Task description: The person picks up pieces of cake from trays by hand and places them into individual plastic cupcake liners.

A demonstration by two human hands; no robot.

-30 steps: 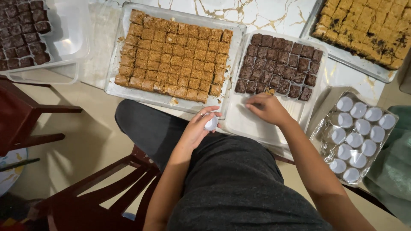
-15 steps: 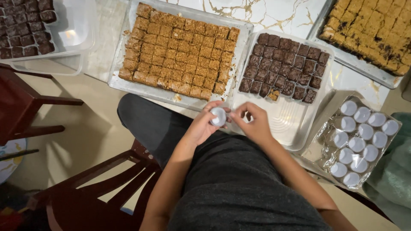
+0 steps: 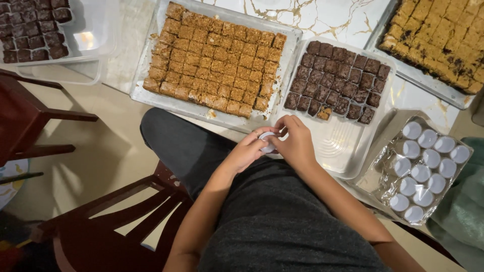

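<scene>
Both hands, left hand [image 3: 245, 151] and right hand [image 3: 296, 142], have fingers clamped on a small white cup [image 3: 266, 141], just below the clear tray [image 3: 348, 151] of dark brown squares [image 3: 339, 92].

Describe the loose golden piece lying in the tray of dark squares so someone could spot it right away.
Find the clear plastic tray right of the big tray of golden squares. Below its block of dark brown squares lies the small golden piece, the only light-coloured bit there, just above the person's right hand.

White cup [image 3: 267, 141] (golden squares [image 3: 217, 58] nearby).
</scene>
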